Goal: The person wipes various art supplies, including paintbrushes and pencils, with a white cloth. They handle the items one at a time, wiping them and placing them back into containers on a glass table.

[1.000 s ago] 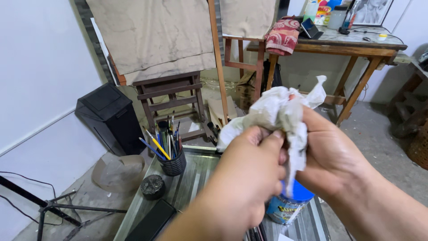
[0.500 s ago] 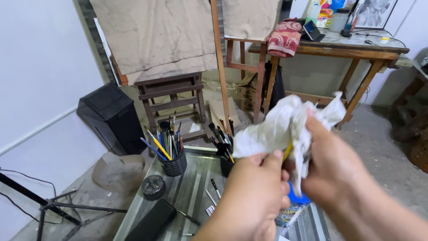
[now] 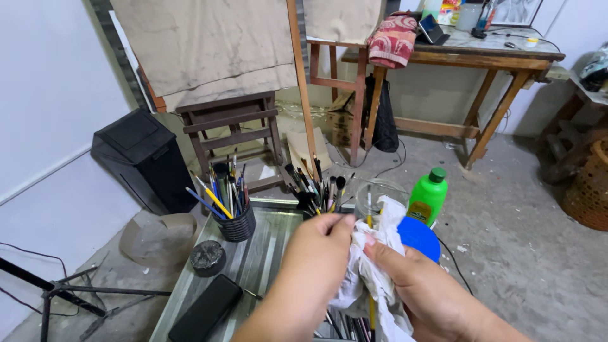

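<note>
Both of my hands hold a crumpled white cloth [image 3: 372, 278] low over a metal tray table [image 3: 266, 253]. My left hand [image 3: 316, 256] pinches the cloth's upper left edge. My right hand [image 3: 415, 288] presses its thumb on the cloth from the right. A thin yellow-handled brush [image 3: 370, 212] runs upright through the folds, its tip showing above the cloth and its handle below. Just behind the cloth stands a jar with a blue lid [image 3: 421, 239].
On the tray are a black cup of brushes and pencils [image 3: 235, 221], a second bunch of brushes [image 3: 315, 190], a glass jar [image 3: 383, 189], a green bottle [image 3: 428, 195], a round dark lid [image 3: 208, 258] and a black case [image 3: 206, 308]. Beyond stand an easel [image 3: 228, 123], a black bin [image 3: 136, 158] and a wooden table [image 3: 481, 60].
Both hands have dropped with the cloth from chest height to just above the tray. The view tilted down, so the green bottle, the glass jar and the second brush bunch now show.
</note>
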